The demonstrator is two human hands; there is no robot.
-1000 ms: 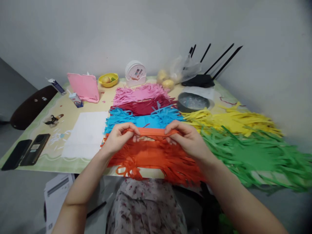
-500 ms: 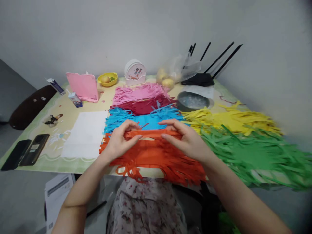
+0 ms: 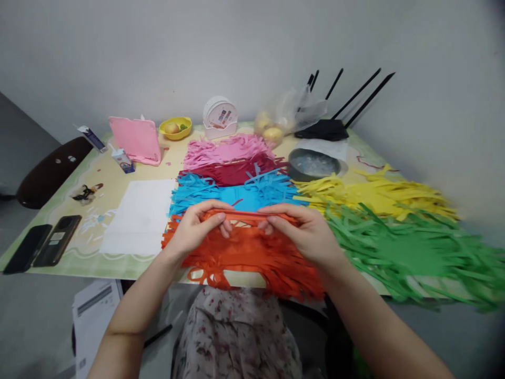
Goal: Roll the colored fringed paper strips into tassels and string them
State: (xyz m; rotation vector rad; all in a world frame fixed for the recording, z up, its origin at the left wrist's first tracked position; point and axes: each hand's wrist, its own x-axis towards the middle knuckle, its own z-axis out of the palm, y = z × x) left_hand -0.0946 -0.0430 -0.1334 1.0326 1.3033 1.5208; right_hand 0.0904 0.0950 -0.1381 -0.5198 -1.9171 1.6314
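Observation:
An orange fringed paper sheet [image 3: 252, 255] lies at the table's near edge, its strips hanging over it. My left hand [image 3: 195, 229] and my right hand [image 3: 303, 231] both pinch the sheet's folded top band [image 3: 244, 215], thumbs behind and fingers curled over the front, holding it a little above the rest. Beyond it lie blue [image 3: 232, 192], dark red [image 3: 232, 172] and pink [image 3: 226, 150] fringed sheets in a row.
Yellow [image 3: 374, 192] and green [image 3: 406, 247] fringed sheets cover the right side. A white sheet [image 3: 138, 216] and two phones [image 3: 41, 247] lie left. A pink tablet case [image 3: 136, 139], yellow bowl [image 3: 175, 128], grey dish [image 3: 313, 164] and a black router [image 3: 323, 129] sit farther back.
My hands have folded the orange top band over and drawn closer together along it; the band looks narrower and sits slightly lower than a second ago.

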